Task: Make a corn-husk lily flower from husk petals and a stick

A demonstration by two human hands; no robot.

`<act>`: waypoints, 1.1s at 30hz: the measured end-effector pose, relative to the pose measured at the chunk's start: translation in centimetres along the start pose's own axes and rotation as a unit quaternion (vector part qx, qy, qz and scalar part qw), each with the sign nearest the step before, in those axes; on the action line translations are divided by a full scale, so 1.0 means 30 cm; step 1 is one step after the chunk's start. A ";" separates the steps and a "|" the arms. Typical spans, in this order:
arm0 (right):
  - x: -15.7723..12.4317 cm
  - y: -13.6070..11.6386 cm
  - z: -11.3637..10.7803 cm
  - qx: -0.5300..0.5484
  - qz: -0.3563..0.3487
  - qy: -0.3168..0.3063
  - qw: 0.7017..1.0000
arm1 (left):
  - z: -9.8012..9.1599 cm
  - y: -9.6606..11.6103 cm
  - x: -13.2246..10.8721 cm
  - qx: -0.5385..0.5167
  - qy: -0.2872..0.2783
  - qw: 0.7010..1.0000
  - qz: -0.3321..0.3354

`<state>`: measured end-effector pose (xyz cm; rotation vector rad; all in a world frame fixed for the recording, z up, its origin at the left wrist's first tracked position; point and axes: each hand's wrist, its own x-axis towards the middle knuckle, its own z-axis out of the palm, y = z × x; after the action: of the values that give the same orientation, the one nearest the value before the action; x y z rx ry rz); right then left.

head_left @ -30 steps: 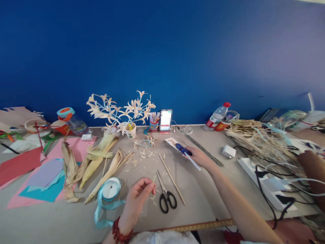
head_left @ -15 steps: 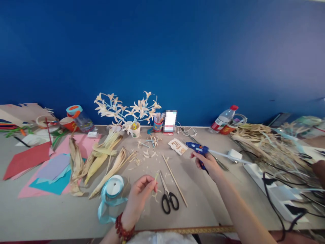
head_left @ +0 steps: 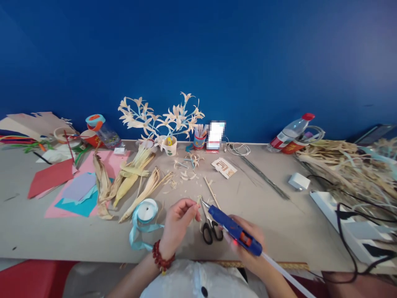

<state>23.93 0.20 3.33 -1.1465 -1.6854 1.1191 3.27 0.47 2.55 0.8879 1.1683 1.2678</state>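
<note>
left hand (head_left: 178,221) between ribbon roll (head_left: 147,203) and glue gun (head_left: 232,227); power strip (head_left: 325,208) far right; phone (head_left: 215,137) behind card (head_left: 223,167).

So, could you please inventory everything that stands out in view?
Glue gun: 1, blue, right grip
Sliver: 1, pale, left grip
Scissors: 1, black-handled, between grips
Stick: 1, tan, beyond scissors
Ribbon spool: 1, light-blue, front left
Husks: several, yellow-tan, left
Paper: several, multicoloured, left
Flowers: many, cream, flower cup
Flower cup: 1, white, back centre
Pot: 1, red-blue, back centre
Screen: 1, white, beside pot
Card: 1, white-brown, centre
Wires: several, dark, right of card
Blue-lidded bottle: 1, clear, back left
Red-capped bottle: 1, clear, back right
Power strip: 1, white, right
Strands: uncounted, tan, far right
Table: 1, grey, underneath
Wall: 1, blue, behind
Left grip: 1, bare, front
Right grip: 1, bare, front
</note>
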 end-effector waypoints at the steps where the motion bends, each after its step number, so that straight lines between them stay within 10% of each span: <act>1: 0.001 -0.001 0.002 -0.026 -0.020 -0.004 0.999 | -0.001 -0.001 -0.002 0.000 0.001 1.000 0.002; 33: 0.013 0.010 0.011 -0.241 -0.154 0.011 0.958 | -0.012 -0.009 -0.010 0.067 0.006 0.997 0.041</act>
<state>23.59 0.57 3.01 -1.1191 -2.0984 0.5105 3.00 0.11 2.27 1.0371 1.2490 1.2735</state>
